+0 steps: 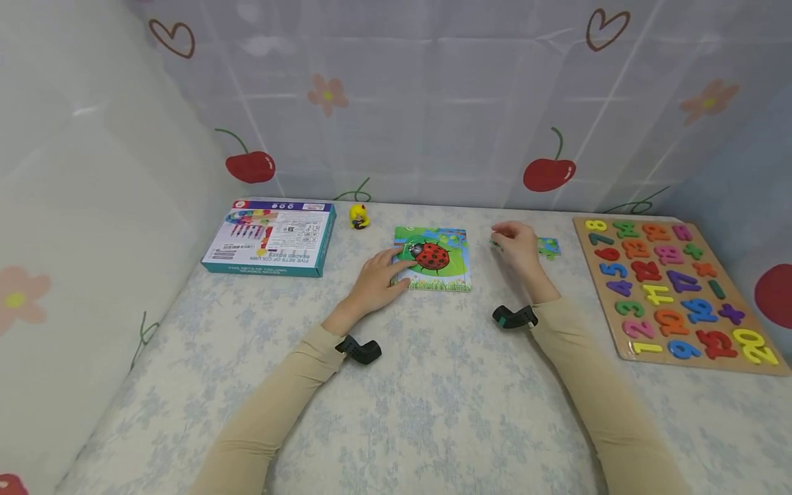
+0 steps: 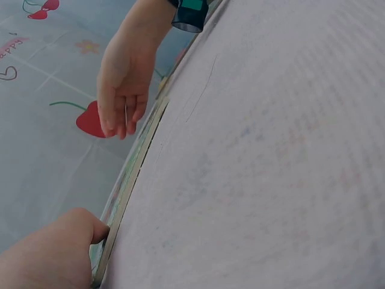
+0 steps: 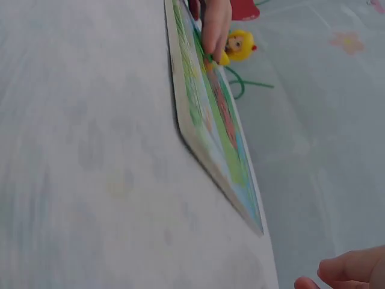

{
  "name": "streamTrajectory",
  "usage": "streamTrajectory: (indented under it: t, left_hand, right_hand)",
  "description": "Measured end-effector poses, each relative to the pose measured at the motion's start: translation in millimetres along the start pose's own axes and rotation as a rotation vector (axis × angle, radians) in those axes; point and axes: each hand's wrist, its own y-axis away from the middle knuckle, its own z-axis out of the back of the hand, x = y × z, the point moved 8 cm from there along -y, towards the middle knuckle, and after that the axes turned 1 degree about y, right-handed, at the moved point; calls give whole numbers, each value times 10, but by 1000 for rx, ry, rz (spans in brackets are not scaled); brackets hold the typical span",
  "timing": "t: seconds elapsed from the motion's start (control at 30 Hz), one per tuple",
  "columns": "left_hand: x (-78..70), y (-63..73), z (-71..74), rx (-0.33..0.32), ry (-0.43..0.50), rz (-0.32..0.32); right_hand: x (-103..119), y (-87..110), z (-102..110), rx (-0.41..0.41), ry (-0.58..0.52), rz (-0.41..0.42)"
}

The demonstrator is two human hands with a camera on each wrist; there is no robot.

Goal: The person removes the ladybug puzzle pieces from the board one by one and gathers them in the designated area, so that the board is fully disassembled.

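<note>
A square ladybug puzzle (image 1: 459, 265) in a thin wooden board lies on the table in the head view. My left hand (image 1: 377, 278) rests at its left side, fingers extended over the picture. In the left wrist view the thumb touches the edge of the board (image 2: 133, 180). To the right of the board, my right hand (image 1: 518, 244) hovers with loosely bent fingers over green-and-blue puzzle pieces (image 1: 548, 247), covering part of them. Seen from the left wrist, the right hand (image 2: 127, 84) hangs with fingers downward and nothing visible in them.
A boxed beaded set (image 1: 269, 237) lies at the back left. Beside it stands a small yellow-haired figurine (image 1: 358, 216). A wooden number board (image 1: 671, 292) with colourful digits takes up the right side. A printed curtain (image 1: 427, 103) hangs behind the table.
</note>
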Motion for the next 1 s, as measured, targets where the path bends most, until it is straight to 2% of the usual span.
streamTrajectory:
  t: [0.13,0.33,0.43,0.57,0.8,1.0]
  left_hand:
    - [-3,-3,8,-13,6,-10]
    - [-13,0,18,-16,11,-4]
    - [-7,-2,17,-17,8,0]
    - [15,-9,5,-23,1,-4]
    - [25,-11,12,-31,3,-17]
    - [8,-9,23,-22,3,-19]
  right_hand:
    - [228,45,-334,95,-47,47]
    - [500,124,-808,209,-19,151]
    - [615,151,-981,246,5,196]
    - [694,158,-1145,270,25,212]
    - [724,169,-1260,237,-2,161]
    - [655,125,-1283,168,-167,28]
